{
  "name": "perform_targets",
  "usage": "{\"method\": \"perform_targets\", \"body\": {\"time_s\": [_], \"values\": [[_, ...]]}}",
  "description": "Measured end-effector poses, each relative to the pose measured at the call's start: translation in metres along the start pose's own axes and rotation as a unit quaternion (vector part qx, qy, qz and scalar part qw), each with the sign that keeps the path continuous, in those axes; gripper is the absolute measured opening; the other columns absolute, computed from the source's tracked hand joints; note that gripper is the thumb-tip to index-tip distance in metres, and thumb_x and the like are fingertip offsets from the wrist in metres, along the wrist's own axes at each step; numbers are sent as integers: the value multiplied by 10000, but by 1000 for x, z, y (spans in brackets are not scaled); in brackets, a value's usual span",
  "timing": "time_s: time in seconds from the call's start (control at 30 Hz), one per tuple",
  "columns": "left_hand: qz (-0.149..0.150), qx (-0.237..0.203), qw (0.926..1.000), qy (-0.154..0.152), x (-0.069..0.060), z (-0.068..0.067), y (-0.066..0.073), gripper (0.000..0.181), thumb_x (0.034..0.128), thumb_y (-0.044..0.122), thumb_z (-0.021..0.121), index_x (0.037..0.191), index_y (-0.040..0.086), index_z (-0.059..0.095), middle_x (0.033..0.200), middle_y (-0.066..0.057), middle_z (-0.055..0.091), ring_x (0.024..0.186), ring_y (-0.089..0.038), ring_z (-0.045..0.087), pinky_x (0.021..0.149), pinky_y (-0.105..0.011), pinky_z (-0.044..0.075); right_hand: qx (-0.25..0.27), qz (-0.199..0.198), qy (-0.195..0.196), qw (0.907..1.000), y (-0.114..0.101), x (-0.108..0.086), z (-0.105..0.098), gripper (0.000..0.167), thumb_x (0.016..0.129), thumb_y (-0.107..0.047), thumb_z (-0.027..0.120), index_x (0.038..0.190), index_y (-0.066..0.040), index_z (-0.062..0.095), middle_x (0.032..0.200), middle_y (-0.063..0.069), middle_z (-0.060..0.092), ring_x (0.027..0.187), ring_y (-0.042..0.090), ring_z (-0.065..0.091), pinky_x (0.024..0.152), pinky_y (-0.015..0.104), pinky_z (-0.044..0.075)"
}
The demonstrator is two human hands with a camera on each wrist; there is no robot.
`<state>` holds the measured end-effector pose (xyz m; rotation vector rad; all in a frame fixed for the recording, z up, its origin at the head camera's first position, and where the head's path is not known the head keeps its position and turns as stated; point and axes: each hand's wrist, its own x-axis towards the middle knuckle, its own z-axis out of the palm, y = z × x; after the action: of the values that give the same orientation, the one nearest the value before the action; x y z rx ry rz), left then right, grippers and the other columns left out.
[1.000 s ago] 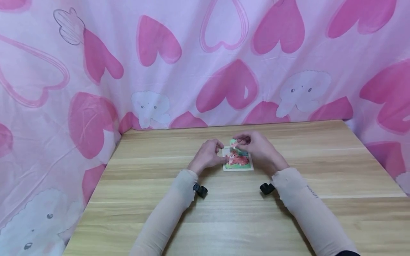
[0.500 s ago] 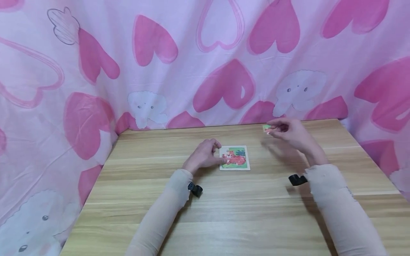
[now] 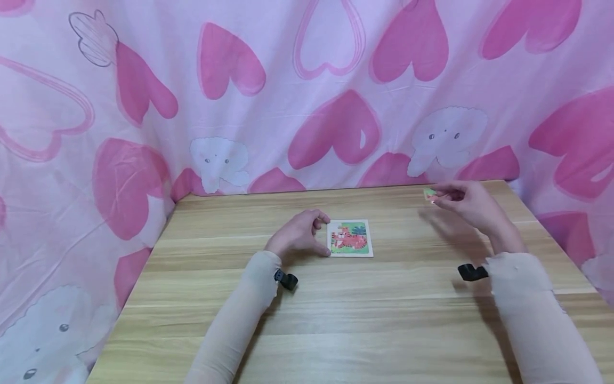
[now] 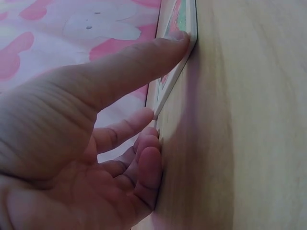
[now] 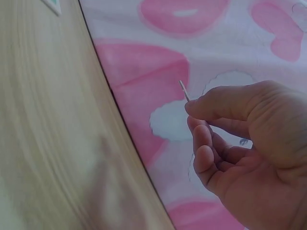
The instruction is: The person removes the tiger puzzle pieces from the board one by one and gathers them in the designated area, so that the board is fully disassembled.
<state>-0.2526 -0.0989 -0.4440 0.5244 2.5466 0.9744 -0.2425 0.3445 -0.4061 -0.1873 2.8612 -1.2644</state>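
Observation:
A small square jigsaw puzzle (image 3: 352, 240) with a red tiger on green, in a pale frame, lies flat on the table. Its upper left part shows whitish backing without picture. My left hand (image 3: 299, 232) holds the puzzle by its left side: the thumb (image 4: 168, 48) lies on the near corner, the index finger touches the far corner, and the other fingers rest on the wood. Off to the right, my right hand (image 3: 472, 205) pinches a green and pink puzzle piece (image 3: 429, 195) between thumb and fingertips, above the table. The right wrist view shows the piece (image 5: 183, 90) edge-on.
The wood-grain table (image 3: 336, 320) reaches back to a pink heart-patterned curtain (image 3: 268, 128), which also hangs along the left and right sides. A black wrist camera (image 3: 287, 279) is on the left sleeve, another camera (image 3: 472, 272) on the right.
My right hand has moved from over the puzzle to the far right, carrying the piece. My left thumb has drawn back from the picture to the near left corner.

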Motion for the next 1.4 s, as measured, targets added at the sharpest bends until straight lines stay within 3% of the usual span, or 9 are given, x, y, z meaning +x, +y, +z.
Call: {"method": "perform_targets", "body": {"time_s": [0.17, 0.3, 0.43, 0.57, 0.77, 0.87, 1.07, 1.2, 1.4], "values": [[-59, -43, 10000, 39, -2, 2, 0, 848, 750, 259, 1074, 1469, 164, 636, 1232, -47, 604, 1070, -247, 561, 963, -395, 523, -97, -35, -51, 9999, 10, -6, 1, 464, 1077, -214, 777, 1490, -25, 687, 1317, 187, 752, 1021, 141, 688, 818, 178, 565], [-89, -102, 9999, 55, -4, 5, -1, 844, 746, 242, 1076, 1463, 163, 638, 1233, -49, 602, 1068, -246, 560, 955, -394, 522, -214, 188, -119, 9995, 17, -16, 7, 559, 1040, -460, 798, 1492, -144, 706, 1343, 124, 754, 1094, 249, 707, 857, 210, 585], [-109, -132, 9998, 57, -6, 10, -2, 846, 743, 257, 1078, 1461, 171, 639, 1229, -35, 595, 1076, -245, 559, 955, -393, 522, 211, 775, -330, 9962, 24, -29, 16, 677, 974, -639, 795, 1505, -234, 683, 1402, 77, 725, 1167, 318, 677, 894, 315, 627], [-144, -148, 9998, -1, -6, 16, -3, 854, 747, 285, 1076, 1471, 180, 634, 1239, -18, 598, 1092, -236, 561, 969, -387, 526, 745, 1129, -558, 9892, 36, -34, 24, 562, 1061, -459, 773, 1538, -188, 648, 1429, 96, 704, 1191, 290, 648, 897, 324, 623], [-177, -186, 9996, 81, -8, 12, -1, 836, 757, 262, 1072, 1464, 175, 636, 1246, -26, 599, 1108, -249, 557, 980, -401, 527, 35, 180, -625, 9979, 56, -19, 27, 411, 1098, -103, 715, 1487, 19, 664, 1313, 210, 737, 1060, 97, 639, 853, 122, 513], [-202, -166, 9996, 81, -7, 10, 0, 833, 761, 266, 1070, 1465, 179, 635, 1250, -36, 597, 1114, -255, 554, 976, -404, 522, -17, 106, -656, 9978, 59, -14, 27, 399, 1092, -87, 718, 1473, 26, 677, 1308, 215, 748, 1040, 64, 642, 841, 124, 514], [-208, -115, 9997, 82, -3, 7, -1, 834, 760, 284, 1070, 1467, 199, 634, 1249, -25, 593, 1116, -246, 554, 975, -397, 521, 88, 468, -735, 9962, 56, -11, 26, 434, 1091, -205, 752, 1484, -34, 683, 1340, 189, 721, 1029, 160, 593, 823, 193, 511], [-182, -68, 9998, 98, -2, 5, 0, 835, 750, 277, 1075, 1456, 199, 638, 1243, -18, 588, 1109, -234, 555, 983, -389, 521, -87, 399, -736, 9965, 56, -10, 25, 445, 1088, -227, 760, 1484, -39, 682, 1316, 175, 720, 1005, 169, 580, 806, 203, 500], [-20, -49, 9999, 103, 0, 3, -1, 849, 728, 245, 1087, 1448, 161, 646, 1238, -44, 594, 1105, -224, 568, 1003, -383, 519, -4, 543, -770, 9956, 56, -9, 25, 498, 1092, -290, 758, 1515, -48, 656, 1332, 159, 701, 1017, 162, 563, 821, 196, 486]]}}
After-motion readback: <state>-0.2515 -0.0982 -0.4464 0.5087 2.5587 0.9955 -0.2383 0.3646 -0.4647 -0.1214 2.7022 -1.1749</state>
